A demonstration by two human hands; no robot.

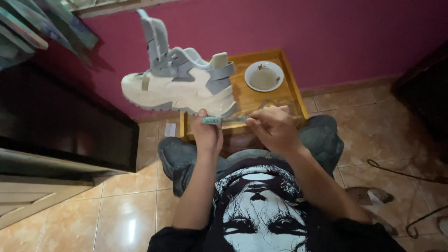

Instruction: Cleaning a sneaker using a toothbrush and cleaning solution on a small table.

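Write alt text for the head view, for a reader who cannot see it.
A seated person's left hand holds up a chunky cream and grey sneaker by its heel end, while the right hand holds a teal toothbrush beside its sole. Behind it, a wooden tray table carries a white bowl.

one sneaker [179,86], one toothbrush [224,120], one bowl [264,76], one tray [291,88]

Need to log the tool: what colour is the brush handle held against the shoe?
Green-teal, translucent-looking handle, held between left hand and right hand; head view.
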